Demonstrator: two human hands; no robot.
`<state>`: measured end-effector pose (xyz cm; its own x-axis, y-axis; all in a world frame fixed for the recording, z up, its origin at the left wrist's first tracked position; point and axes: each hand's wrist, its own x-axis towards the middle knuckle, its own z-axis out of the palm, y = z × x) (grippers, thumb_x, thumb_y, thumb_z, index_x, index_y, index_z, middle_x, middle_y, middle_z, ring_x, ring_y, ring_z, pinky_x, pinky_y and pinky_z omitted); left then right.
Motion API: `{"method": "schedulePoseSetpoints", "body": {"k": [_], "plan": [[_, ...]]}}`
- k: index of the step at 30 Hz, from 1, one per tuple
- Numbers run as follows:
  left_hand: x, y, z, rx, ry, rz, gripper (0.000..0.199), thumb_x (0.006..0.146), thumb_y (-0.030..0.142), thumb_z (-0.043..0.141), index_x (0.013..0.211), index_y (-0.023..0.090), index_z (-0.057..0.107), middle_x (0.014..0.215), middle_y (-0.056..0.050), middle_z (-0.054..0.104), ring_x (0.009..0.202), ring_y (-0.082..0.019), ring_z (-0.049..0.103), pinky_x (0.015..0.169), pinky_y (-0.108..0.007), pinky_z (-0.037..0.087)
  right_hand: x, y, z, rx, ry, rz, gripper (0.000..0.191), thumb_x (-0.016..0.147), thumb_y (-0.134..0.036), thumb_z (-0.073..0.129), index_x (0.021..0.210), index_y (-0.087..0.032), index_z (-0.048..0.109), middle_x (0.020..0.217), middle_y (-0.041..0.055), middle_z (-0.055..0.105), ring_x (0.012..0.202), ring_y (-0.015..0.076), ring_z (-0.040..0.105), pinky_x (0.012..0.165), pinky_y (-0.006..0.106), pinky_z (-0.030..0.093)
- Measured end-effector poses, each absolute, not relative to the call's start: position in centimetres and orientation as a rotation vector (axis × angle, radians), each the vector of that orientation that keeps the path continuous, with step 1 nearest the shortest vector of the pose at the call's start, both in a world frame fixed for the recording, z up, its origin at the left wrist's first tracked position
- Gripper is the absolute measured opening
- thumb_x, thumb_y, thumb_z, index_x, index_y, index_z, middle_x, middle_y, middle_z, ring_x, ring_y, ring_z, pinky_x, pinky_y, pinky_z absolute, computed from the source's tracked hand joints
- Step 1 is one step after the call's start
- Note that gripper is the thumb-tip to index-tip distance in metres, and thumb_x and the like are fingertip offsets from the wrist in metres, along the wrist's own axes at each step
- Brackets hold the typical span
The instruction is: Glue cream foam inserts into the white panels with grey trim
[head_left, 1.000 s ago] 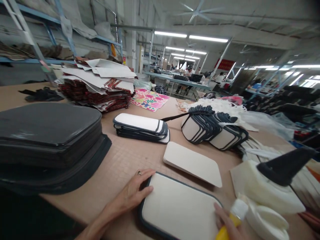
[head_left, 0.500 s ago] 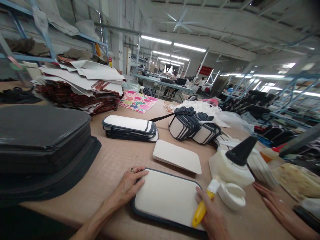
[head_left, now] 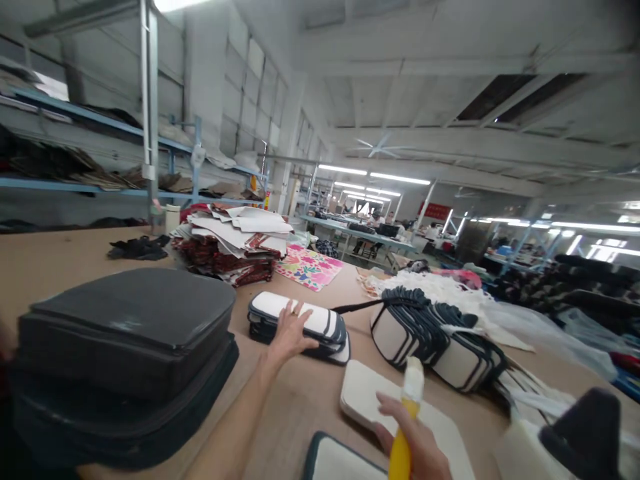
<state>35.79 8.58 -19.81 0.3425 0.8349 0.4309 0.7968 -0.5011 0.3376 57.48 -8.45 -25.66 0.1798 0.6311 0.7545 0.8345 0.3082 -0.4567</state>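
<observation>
My left hand (head_left: 291, 335) reaches over a small stack of white panels with dark edging (head_left: 273, 307), its fingers spread across the top one. Whether it presses on that panel I cannot tell. A paintbrush with a yellow handle and pale bristles (head_left: 401, 457) is held upright in my right hand (head_left: 425, 443). That hand is above a short pile of plain cream boards (head_left: 363, 390); contact with them is unclear. Nearer to me lies a cream panel with a dark border (head_left: 337, 461), mostly cut off by the lower frame edge.
A tall stack of dark grey sheets (head_left: 145, 307) stands at left. Tied bundles of edged panels (head_left: 400, 333) lie right of centre. A black-capped glue bottle (head_left: 583, 433) is at lower right. Behind are piled white-and-red pieces (head_left: 235, 243) and a floral sheet (head_left: 313, 267).
My left hand has left the bordered panel and moved forward onto the edged stack. My right hand, still with the brush, has lifted off that panel over the cream boards. The view has swung left and up.
</observation>
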Motion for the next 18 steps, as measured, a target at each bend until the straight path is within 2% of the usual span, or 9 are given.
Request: {"method": "schedulePoseSetpoints", "body": {"k": [1,2,4,5,8,12,15,16,18], "plan": [[36.1,9.7,-19.8,2.538,1.506,0.82,0.059,0.057,0.031,0.076,0.112,0.023,0.058,0.131,-0.009,0.047,0.123,-0.034,0.035,0.098,-0.048,0.03,56.8,-6.6,-25.0,-1.351,-1.514,-0.148,0.037,0.078,-0.056,0.046,0.088,-0.024,0.064,0.085,0.0081,0.068,0.077,0.0226,0.065,0.069,0.031,0.052],[36.4,10.5,-20.1,2.55,1.491,0.775,0.047,0.058,0.031,0.075,0.103,0.023,0.063,0.123,-0.009,0.055,0.116,-0.033,0.042,0.094,-0.048,0.033,56.2,-4.8,-24.4,-1.314,-1.493,-0.055,0.04,0.076,-0.057,0.048,0.087,-0.022,0.064,0.081,0.0078,0.068,0.072,0.0213,0.065,0.066,0.029,0.051],[36.8,11.3,-21.2,2.562,1.494,0.732,0.019,0.071,0.03,0.064,0.089,0.022,0.067,0.105,-0.008,0.064,0.105,-0.029,0.051,0.088,-0.044,0.036,55.5,-1.3,-23.6,-1.289,-1.458,0.106,0.04,0.073,-0.058,0.051,0.082,-0.02,0.063,0.075,0.0062,0.066,0.064,0.0191,0.063,0.058,0.026,0.049],[37.0,11.5,-21.7,2.568,1.506,0.73,0.018,0.075,0.03,0.059,0.089,0.021,0.066,0.103,-0.008,0.064,0.103,-0.028,0.052,0.087,-0.043,0.036,55.2,0.5,-23.3,-1.301,-1.449,0.178,0.038,0.072,-0.056,0.053,0.079,-0.02,0.062,0.073,0.0052,0.065,0.063,0.0184,0.062,0.056,0.025,0.048],[37.0,12.1,-22.9,2.6,1.54,0.727,0.038,0.071,0.032,0.062,0.108,0.023,0.059,0.122,-0.009,0.055,0.112,-0.029,0.045,0.09,-0.042,0.034,54.3,5.1,-22.4,-1.376,-1.456,0.287,0.023,0.071,-0.043,0.057,0.075,-0.02,0.058,0.067,0.0021,0.061,0.06,0.0169,0.059,0.055,0.025,0.046],[37.3,14.0,-23.0,2.683,1.569,0.678,0.03,0.076,0.025,0.053,0.105,0.02,0.061,0.116,-0.011,0.058,0.112,-0.031,0.045,0.091,-0.045,0.033,52.5,10.0,-20.9,-1.425,-1.464,0.229,0.002,0.067,-0.02,0.055,0.069,-0.021,0.053,0.062,-0.0013,0.057,0.058,0.015,0.057,0.055,0.023,0.044],[37.9,16.2,-22.7,2.857,1.492,0.551,0.043,0.069,0.025,0.062,0.111,0.016,0.058,0.116,-0.014,0.058,0.11,-0.033,0.047,0.09,-0.047,0.035,51.4,12.5,-20.6,-1.483,-1.455,0.183,0.013,0.061,-0.011,0.056,0.065,-0.022,0.05,0.062,-0.0021,0.056,0.061,0.0154,0.057,0.058,0.024,0.043],[38.1,16.8,-22.6,2.906,1.452,0.507,0.042,0.068,0.023,0.062,0.11,0.016,0.059,0.114,-0.014,0.059,0.107,-0.033,0.049,0.088,-0.047,0.037,51.1,13.0,-20.6,-1.504,-1.45,0.176,0.015,0.061,-0.009,0.056,0.065,-0.022,0.049,0.062,-0.0023,0.055,0.061,0.0153,0.056,0.058,0.024,0.042],[38.1,17.7,-22.5,2.961,1.376,0.451,0.028,0.073,0.018,0.055,0.1,0.016,0.064,0.104,-0.014,0.063,0.1,-0.031,0.054,0.082,-0.044,0.042,50.8,13.7,-21.0,-1.545,-1.435,0.167,0.017,0.061,-0.008,0.055,0.065,-0.022,0.047,0.063,-0.002,0.056,0.061,0.0153,0.057,0.058,0.024,0.041]]}}
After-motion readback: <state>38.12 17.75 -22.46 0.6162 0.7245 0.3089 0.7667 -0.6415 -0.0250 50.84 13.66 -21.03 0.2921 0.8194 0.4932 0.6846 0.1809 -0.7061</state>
